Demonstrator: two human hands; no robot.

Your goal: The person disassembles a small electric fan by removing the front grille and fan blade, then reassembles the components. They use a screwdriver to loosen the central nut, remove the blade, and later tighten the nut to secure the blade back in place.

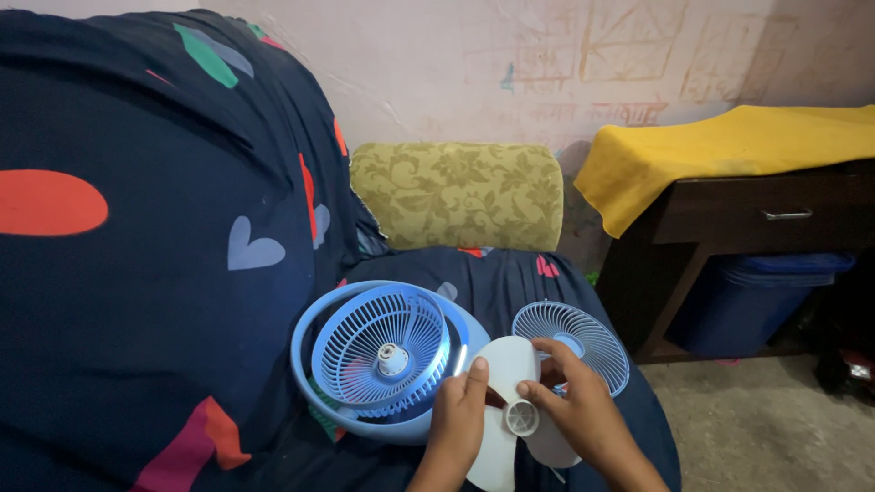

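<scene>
Surface: a seat draped in a dark navy cloth (137,301) printed with coloured hearts and ovals was seen, bulging high at the left.
Cushion: an olive floral bolster (456,195) was propped against the wall behind the seat.
Wall: pale pink plaster (510,55) marked with faint red scribbles was visible.
Side furniture: a dark wooden cabinet (756,214) under a yellow cloth (720,146) was placed at the right, with a blue bin (747,301) below it.
Floor: bare grey concrete (775,428) was shown.
Fan housing: a blue fan body (383,355) was laid on the cloth, its grille facing up.
Loose grille: a blue guard (583,342) was laid just beside it.
Blade: a white fan blade (510,410) was held above the cloth, near the housing.
Left hand (458,410): closed on the blade's edge.
Right hand (579,410): fingers were pressed around the blade's hub.
</scene>
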